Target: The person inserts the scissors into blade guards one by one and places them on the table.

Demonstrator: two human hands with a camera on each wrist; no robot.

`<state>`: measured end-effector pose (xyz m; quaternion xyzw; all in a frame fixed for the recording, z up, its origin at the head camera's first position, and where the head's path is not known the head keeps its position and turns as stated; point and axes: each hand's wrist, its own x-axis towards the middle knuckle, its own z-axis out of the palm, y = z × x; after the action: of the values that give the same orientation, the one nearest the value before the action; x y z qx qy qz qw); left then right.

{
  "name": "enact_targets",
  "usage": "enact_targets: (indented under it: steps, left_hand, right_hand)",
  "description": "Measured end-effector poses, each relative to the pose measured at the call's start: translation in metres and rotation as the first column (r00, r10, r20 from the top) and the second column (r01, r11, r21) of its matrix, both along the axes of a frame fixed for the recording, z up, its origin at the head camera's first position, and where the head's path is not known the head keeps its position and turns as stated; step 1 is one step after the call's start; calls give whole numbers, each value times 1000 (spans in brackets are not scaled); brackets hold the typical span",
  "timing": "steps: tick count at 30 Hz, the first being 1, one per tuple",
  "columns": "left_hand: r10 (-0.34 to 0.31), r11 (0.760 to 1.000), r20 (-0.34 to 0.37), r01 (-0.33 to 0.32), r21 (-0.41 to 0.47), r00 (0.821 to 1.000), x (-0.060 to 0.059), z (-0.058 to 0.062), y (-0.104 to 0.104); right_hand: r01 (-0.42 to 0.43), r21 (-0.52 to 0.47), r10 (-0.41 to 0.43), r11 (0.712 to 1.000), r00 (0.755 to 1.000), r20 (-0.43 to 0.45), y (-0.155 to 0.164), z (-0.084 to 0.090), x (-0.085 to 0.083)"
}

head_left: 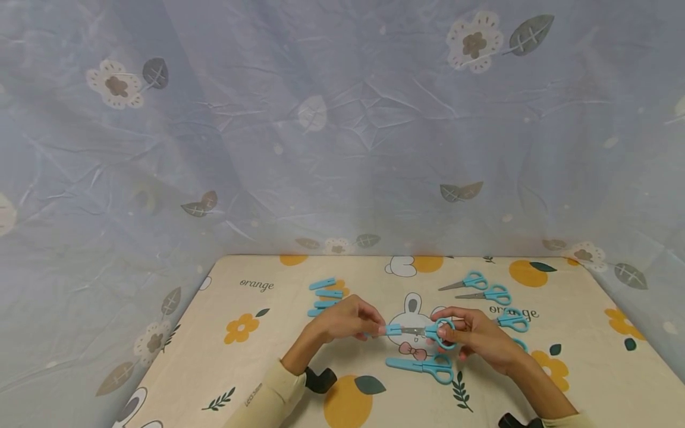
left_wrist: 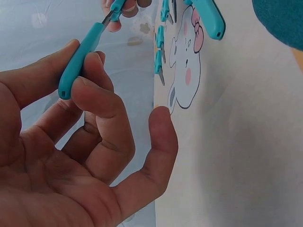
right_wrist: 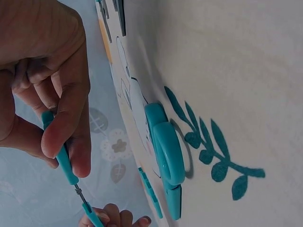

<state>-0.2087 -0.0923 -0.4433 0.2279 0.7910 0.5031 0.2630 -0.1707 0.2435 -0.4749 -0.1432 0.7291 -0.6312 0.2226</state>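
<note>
Above the table I hold a pair of small blue scissors [head_left: 432, 331] between both hands. My left hand [head_left: 373, 325] pinches the blue cap [head_left: 393, 330] on the blade tip; in the left wrist view thumb and fingers close round that cap [left_wrist: 78, 56]. My right hand [head_left: 453, 334] grips the handle loops; the handle [right_wrist: 57, 150] also shows in the right wrist view. A short stretch of bare metal blade [right_wrist: 78, 191] shows between handle and cap.
A capped pair of scissors [head_left: 423, 365] lies on the printed cloth [head_left: 578, 309] just in front of my hands. Several loose blue caps [head_left: 325, 295] lie at the back left. Several uncapped scissors [head_left: 484, 293] lie at the back right. A draped floral curtain [head_left: 342, 131] stands behind.
</note>
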Motion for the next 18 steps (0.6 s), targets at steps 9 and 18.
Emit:
enact_targets:
  steps: [9,18]
  left_hand:
    - [1,1000,5,-1,-8,1000,1,2,2]
    - [6,1000,26,-6,-2,1000,2,3,2]
  right_hand:
    - [9,30,-9,1000,1000,-3,-2,1,-1]
    - [-14,37,15,999,1000,-26,-8,1,-5]
